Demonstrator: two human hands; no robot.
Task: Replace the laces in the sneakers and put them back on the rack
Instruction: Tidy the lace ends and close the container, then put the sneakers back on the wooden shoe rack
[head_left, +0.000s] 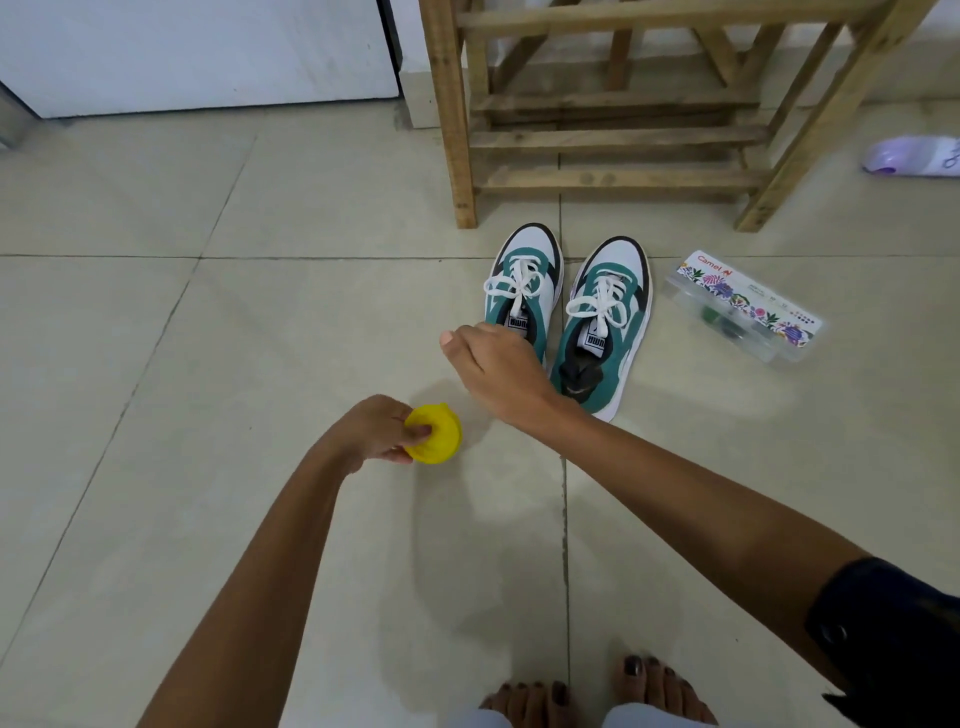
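Two green-and-white sneakers stand side by side on the tiled floor, toes toward the wooden rack (462, 156), both tied with white laces. My right hand (493, 369) hovers over the heel end of the left sneaker (524, 275). Its fingers curl down by the tongue and its thumb sticks out to the left. The fingertips are hidden, so a hold on the shoe cannot be told. The right sneaker (608, 317) stands untouched beside it. Lower left, my left hand (376, 431) pinches a round yellow bundle (439, 436), seemingly coiled laces.
A clear plastic box with a flowered label (748, 306) lies on the floor right of the sneakers. A lilac-and-white object (914, 156) lies at the far right edge. A white door (197, 52) is at the back left. My bare feet (597, 696) are at the bottom.
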